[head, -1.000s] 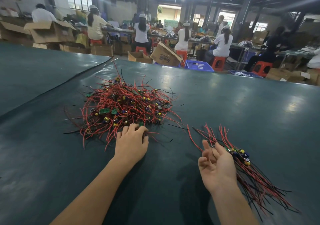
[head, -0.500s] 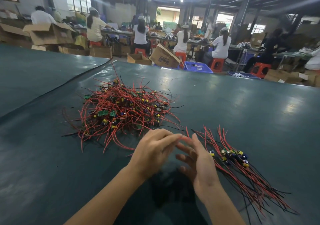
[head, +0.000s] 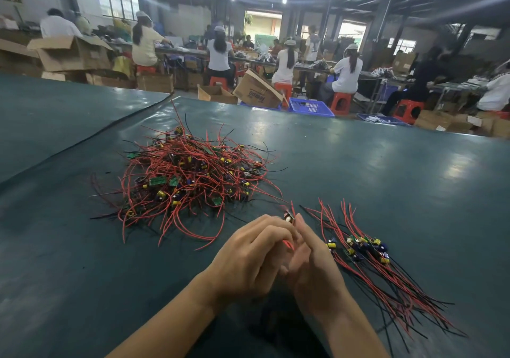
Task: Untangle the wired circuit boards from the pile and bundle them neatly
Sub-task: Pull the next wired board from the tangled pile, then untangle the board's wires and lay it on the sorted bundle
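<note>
A tangled pile (head: 190, 178) of small green circuit boards with red and black wires lies on the dark green table (head: 372, 170), left of centre. To the right lies a straightened bundle (head: 367, 252) of the same boards, wires fanned toward me. My left hand (head: 248, 261) and my right hand (head: 314, 269) meet between the two heaps, fingers closed together on one wired circuit board (head: 289, 217). Its small board pokes up above the fingertips and a bit of red wire shows between the palms. The rest of its wire is hidden by my hands.
A seam in the table cover (head: 82, 142) runs diagonally at the left. Beyond the far edge are cardboard boxes (head: 258, 91), a blue plastic crate (head: 310, 107), red stools and several seated workers at benches.
My left hand left the pile and came right to meet my right hand. Both now close on one wired board held between the pile and the bundle.
</note>
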Tool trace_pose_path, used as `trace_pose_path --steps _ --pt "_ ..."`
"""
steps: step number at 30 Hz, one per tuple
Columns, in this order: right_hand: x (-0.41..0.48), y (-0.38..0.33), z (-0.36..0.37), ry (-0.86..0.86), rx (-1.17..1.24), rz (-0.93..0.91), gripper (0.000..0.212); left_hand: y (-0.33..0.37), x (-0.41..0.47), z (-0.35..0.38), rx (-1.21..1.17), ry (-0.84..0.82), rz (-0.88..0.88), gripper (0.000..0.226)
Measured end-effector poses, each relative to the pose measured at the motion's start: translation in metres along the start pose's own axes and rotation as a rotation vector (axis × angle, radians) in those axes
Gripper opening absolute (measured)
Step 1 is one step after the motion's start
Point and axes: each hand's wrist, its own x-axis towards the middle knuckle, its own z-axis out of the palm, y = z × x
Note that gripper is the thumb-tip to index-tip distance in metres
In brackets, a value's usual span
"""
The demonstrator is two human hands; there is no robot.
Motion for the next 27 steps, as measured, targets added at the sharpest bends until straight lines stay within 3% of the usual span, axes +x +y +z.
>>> trace_pose_path --steps 5,10,16,20,23,27 --pt "0.001 -0.004 -0.002 0.193 0.036 -0.174 0.036 0.001 0.000 0.006 -0.229 0.267 -0.328 0.032" --pt "-0.001 -0.002 -0.001 0.270 -0.058 -0.233 0.030 -0.006 0.001 0.008 -0.408 0.476 -0.656 0.030" --pt "-0.002 -0.003 0.004 0.379 -0.144 -0.301 0.018 -0.011 0.003 0.005 -0.486 0.579 -0.806 0.034" --pt "0.000 -0.001 0.006 0.401 -0.165 -0.318 0.017 -0.013 0.004 0.003 -0.531 0.516 -0.874 0.034" --pt "0.002 0.005 0.006 0.368 -0.238 -0.330 0.017 -0.012 0.003 0.007 -0.570 0.327 -0.971 0.042" --pt "0.002 0.011 0.008 0.344 -0.318 -0.402 0.016 -0.011 -0.002 0.014 -0.538 0.116 -1.006 0.028"
